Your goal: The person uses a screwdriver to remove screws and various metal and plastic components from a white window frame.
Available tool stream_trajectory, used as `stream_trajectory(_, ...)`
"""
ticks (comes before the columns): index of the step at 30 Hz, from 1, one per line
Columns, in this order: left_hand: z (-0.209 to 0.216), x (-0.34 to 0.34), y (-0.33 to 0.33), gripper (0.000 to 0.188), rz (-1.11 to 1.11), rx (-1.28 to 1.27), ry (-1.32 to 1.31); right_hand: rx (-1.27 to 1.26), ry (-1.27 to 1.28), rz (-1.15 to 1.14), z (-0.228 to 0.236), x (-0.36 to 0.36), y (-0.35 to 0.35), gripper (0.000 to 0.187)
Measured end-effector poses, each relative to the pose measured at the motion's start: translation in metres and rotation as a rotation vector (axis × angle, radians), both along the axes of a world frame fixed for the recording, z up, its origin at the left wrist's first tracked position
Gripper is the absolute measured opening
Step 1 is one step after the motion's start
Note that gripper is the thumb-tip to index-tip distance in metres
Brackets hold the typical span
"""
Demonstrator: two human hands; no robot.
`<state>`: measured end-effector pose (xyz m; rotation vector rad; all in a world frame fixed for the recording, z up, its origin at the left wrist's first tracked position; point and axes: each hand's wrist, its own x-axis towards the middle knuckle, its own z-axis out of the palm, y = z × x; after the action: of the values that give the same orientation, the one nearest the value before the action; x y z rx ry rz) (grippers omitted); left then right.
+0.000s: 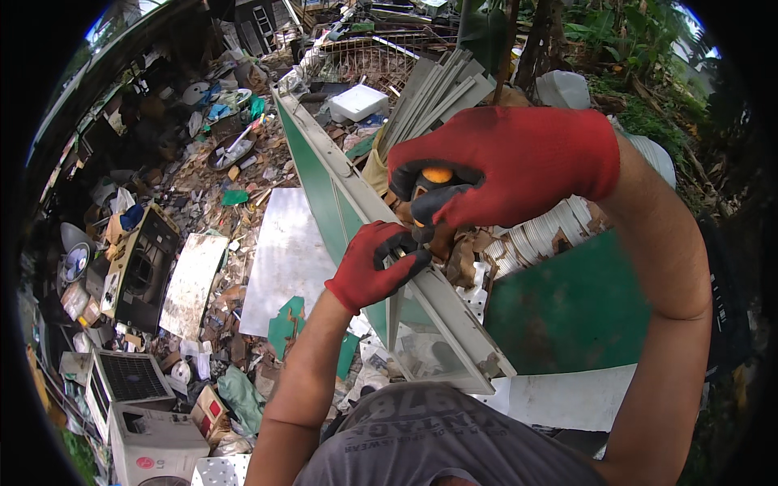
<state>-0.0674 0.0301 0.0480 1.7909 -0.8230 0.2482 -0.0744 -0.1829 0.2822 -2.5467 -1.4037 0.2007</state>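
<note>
A long, pale metal door or window frame (462, 320) stands on edge in front of me, running from far left to near right. Green panels (314, 174) and a clear glass-like pane (417, 340) are set in it. My left hand (369, 267), in a red and black glove, rests at the frame's top edge, thumb and fingers curled round a small part there that is mostly hidden. Above it, my gloved right hand (510, 166) is closed round a screwdriver-like tool with an orange and black handle (438, 174). The tool's lower end is near my left fingertips; its tip is hidden.
Scrap covers the ground. At left lie white sheets (279, 259), an old appliance casing (142, 267) and air-conditioner units (154, 441). A green panel (567, 312) lies at right. Beyond the frame are a white basin (358, 103) and stacked pale strips (433, 97).
</note>
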Motion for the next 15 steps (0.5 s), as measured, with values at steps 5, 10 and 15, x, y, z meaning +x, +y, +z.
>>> stream_trajectory(5, 0.006, 0.006, -0.003, 0.029, -0.028, 0.096, 0.044, -0.052, -0.045, 0.081, 0.003, 0.011, -0.012, 0.053)
stream_trajectory(10, -0.009, 0.007, 0.0, 0.028, 0.035, -0.022, 0.038, -0.086, -0.005, -0.098, 0.01, -0.009, 0.012, 0.044)
stream_trajectory(15, -0.001, 0.006, -0.002, 0.028, 0.006, -0.01, 0.005, -0.473, -0.278, -0.259, 0.014, -0.01, 0.028, 0.046)
